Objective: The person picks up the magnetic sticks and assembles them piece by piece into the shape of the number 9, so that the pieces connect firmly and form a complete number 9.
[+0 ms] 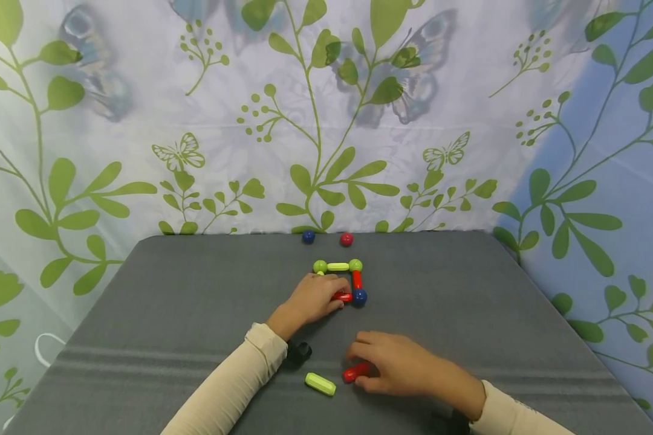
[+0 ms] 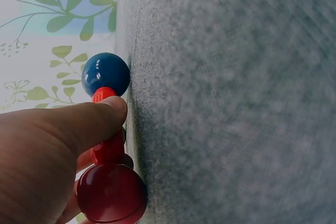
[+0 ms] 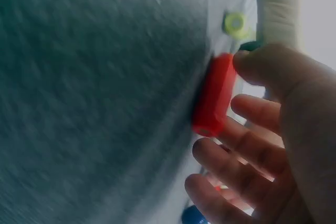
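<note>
My left hand (image 1: 314, 296) pinches a red rod (image 2: 108, 149) between thumb and fingers. This rod links a blue ball (image 2: 105, 74) to a dark red ball (image 2: 112, 193), which my hand hides in the head view. From the blue ball another red rod (image 1: 357, 279) runs back to a green ball (image 1: 355, 266). A yellow-green rod (image 1: 338, 266) joins that to a second green ball (image 1: 320, 267). Nearer the front, my right hand (image 1: 399, 365) is around a loose red rod (image 3: 215, 95) lying on the table, thumb tip at one end, fingers loosely spread.
One loose yellow-green rod (image 1: 320, 384) lies left of the right hand. At the back edge of the grey table (image 1: 196, 302) sit a blue ball (image 1: 308, 236) and a red ball (image 1: 346, 239). A patterned curtain (image 1: 223, 121) hangs behind.
</note>
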`<state>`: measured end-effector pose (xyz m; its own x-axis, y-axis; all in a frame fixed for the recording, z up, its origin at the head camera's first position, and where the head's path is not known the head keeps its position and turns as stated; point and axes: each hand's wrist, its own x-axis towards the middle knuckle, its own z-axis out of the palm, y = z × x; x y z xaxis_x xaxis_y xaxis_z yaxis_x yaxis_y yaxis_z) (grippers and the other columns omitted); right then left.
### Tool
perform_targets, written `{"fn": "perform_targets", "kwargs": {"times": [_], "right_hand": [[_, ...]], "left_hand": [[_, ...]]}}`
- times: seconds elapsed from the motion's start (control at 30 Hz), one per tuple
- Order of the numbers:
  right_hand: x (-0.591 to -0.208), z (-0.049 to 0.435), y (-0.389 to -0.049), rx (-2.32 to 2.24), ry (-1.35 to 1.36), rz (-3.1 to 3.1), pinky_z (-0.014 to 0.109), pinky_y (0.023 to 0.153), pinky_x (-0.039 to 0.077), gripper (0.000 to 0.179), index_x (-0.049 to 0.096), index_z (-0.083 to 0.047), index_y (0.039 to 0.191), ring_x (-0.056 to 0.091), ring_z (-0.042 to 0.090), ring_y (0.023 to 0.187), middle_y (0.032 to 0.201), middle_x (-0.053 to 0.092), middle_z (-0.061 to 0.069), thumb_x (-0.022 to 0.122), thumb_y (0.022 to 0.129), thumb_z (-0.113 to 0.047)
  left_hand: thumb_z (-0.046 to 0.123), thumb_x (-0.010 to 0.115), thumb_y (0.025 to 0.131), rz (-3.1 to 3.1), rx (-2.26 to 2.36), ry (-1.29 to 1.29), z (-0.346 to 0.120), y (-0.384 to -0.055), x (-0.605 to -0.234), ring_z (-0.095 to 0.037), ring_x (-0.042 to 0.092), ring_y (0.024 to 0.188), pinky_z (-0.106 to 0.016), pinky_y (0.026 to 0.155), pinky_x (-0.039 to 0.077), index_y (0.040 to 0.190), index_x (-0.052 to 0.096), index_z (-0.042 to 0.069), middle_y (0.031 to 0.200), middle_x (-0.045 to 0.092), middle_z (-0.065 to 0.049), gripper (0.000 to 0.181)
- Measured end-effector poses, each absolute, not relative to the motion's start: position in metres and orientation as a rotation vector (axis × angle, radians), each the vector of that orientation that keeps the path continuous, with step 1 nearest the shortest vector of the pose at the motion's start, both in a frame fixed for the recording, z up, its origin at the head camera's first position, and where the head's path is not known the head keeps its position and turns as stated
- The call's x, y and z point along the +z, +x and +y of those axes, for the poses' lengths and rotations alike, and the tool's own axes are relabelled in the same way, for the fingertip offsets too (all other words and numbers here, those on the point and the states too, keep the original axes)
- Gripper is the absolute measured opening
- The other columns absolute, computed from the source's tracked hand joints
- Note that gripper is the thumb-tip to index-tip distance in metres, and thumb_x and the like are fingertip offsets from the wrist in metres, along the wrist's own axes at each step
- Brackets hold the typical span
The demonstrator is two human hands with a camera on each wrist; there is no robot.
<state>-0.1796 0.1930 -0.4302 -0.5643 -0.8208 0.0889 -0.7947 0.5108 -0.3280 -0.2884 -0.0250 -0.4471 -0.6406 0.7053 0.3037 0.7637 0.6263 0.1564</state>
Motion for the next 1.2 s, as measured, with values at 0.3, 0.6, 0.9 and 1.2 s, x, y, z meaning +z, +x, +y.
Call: {"fn": "perform_targets", "kwargs": {"times": [0.3, 0.6, 0.9, 1.2], "right_hand": [[-0.437, 0.191, -0.176, -0.493, -1.415, 2.656, 0.017, 0.066, 0.044, 0.021, 0.068, -0.027, 0.106, 0.048, -0.004, 0.080, 0.096, 0.054, -0.018, 0.078, 0.089, -0.024], [-0.439, 0.193, -0.188, -0.524, -1.310, 2.767, 0.020, 0.061, 0.043, 0.015, 0.067, -0.023, 0.098, 0.048, -0.001, 0.071, 0.088, 0.052, -0.016, 0.078, 0.088, -0.023], [-0.440, 0.196, -0.217, -0.564, -0.912, 3.016, 0.025, 0.050, 0.039, 0.017, 0.063, -0.018, 0.085, 0.044, 0.003, 0.056, 0.070, 0.049, -0.011, 0.079, 0.084, -0.019], [-0.445, 0.195, -0.233, -0.657, -0.516, 3.081, 0.029, 0.048, 0.038, 0.021, 0.059, -0.017, 0.079, 0.046, 0.008, 0.050, 0.060, 0.049, -0.009, 0.080, 0.084, -0.021]], "left_hand": [[0.025, 0.078, 0.091, -2.642, -0.417, -1.209, -0.024, -0.289, -0.448, -0.013, 0.062, 0.088, -0.042, 0.083, 0.049, 0.105, 0.069, 0.020, 0.096, 0.066, 0.004, 0.017], [0.025, 0.078, 0.091, -2.666, -0.409, -1.189, -0.025, -0.288, -0.448, -0.012, 0.062, 0.090, -0.042, 0.085, 0.049, 0.106, 0.069, 0.021, 0.097, 0.066, 0.005, 0.017], [0.026, 0.078, 0.091, -2.680, -0.368, -1.167, -0.024, -0.288, -0.449, -0.013, 0.062, 0.088, -0.041, 0.081, 0.049, 0.108, 0.070, 0.021, 0.097, 0.066, 0.005, 0.020], [0.027, 0.079, 0.090, -2.674, -0.349, -1.160, -0.023, -0.290, -0.450, -0.013, 0.062, 0.086, -0.039, 0.079, 0.050, 0.106, 0.069, 0.022, 0.096, 0.066, 0.006, 0.019]]}}
